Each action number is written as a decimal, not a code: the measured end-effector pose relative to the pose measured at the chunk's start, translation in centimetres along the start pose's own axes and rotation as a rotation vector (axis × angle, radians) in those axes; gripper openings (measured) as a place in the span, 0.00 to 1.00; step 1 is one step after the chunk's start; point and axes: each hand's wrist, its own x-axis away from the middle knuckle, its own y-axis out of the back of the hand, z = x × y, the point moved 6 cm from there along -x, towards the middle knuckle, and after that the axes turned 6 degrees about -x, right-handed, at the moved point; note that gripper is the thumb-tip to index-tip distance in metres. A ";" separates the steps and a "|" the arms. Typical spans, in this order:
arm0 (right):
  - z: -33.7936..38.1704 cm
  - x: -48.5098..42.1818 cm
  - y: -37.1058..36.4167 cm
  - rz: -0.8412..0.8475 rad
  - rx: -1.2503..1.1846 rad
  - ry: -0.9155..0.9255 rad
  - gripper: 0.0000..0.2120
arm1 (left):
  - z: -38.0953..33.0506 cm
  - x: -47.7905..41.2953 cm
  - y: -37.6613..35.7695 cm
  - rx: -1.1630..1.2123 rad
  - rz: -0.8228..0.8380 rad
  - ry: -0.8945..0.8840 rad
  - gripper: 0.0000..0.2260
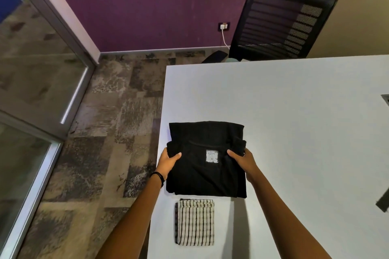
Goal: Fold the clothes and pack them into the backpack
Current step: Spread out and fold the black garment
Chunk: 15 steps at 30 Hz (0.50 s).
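Currently the black garment (206, 176) lies folded on the white table (294, 111), close to the table's left edge, with its label (212, 156) facing up. The neckline points away from the person, toward the far edge. The bundle is close to square; its long axis, in my judgement, runs near to far, though the margin is slight.

The left hand (168, 161) grips the left side and the right hand (244, 163) grips the right side, thumbs on top and fingers curled under the cloth.

Risks noted:
- Held only at the sides, the middle could sag and the layers slide apart if lifted.
- The loose far flap may fall open, undoing the fold.
- The left side sits near the table edge, so a sideways tug could drag it off.

A folded striped cloth (194, 222) lies just beside the garment, nearer the person. No backpack can be identified; a dark object (383, 202) shows at the right margin.
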 end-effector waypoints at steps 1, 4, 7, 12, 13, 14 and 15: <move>-0.1 0.0 0.2 -0.009 0.001 -0.003 0.26 | 0.2 -0.1 0.0 -0.009 0.000 0.007 0.24; -0.7 0.0 0.9 -0.055 0.021 -0.011 0.28 | 0.7 -0.3 0.0 -0.072 -0.021 -0.006 0.26; -1.0 0.5 1.5 -0.091 0.048 -0.014 0.27 | 0.8 -0.2 0.2 -0.271 -0.091 -0.086 0.31; -0.4 2.8 2.6 -0.197 0.086 0.098 0.21 | 0.7 1.0 0.5 -0.517 -0.117 -0.173 0.35; -0.2 3.6 2.9 -0.251 0.097 0.143 0.18 | 0.8 1.3 0.8 -0.545 -0.118 -0.187 0.33; -0.1 4.6 3.1 -0.308 0.101 0.183 0.16 | 0.8 1.7 1.2 -0.572 -0.124 -0.208 0.31; -0.2 5.6 3.3 -0.362 0.097 0.215 0.13 | 0.7 2.2 1.7 -0.583 -0.140 -0.235 0.28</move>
